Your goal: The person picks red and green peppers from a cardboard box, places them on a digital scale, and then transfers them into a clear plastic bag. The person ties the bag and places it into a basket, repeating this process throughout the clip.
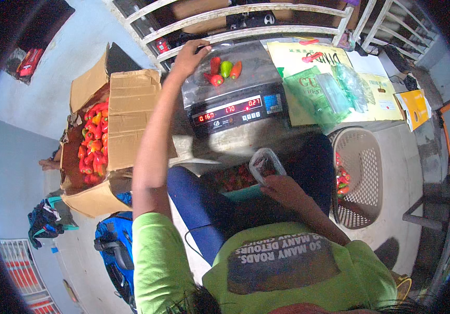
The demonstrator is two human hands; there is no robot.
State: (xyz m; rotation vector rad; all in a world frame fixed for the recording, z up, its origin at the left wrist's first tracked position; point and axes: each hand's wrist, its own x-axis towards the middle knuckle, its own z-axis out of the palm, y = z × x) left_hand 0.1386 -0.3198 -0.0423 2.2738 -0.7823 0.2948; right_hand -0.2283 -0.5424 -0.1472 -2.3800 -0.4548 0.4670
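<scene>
On the dark platform of a digital price scale [256, 66] lie several red peppers [217, 80] and one green pepper [226, 69]. My left hand [190, 59] is at the platform's far left corner, fingers bent; whether it touches the scale I cannot tell. The scale's display is lit red. Low over my lap, my right hand [283, 190] holds the rim of a clear plastic bag [266, 163], its mouth open. Beneath the bag, between my legs, a container with a green edge [244, 193] holds more dark red peppers, partly in shadow.
At left stands an open cardboard box [132, 121] of red peppers. A beige perforated basket [360, 176] with some peppers stands at right. Flattened cartons [378, 96] bear green plastic bags [311, 94] beside the scale. White metal bars [248, 33] run behind it.
</scene>
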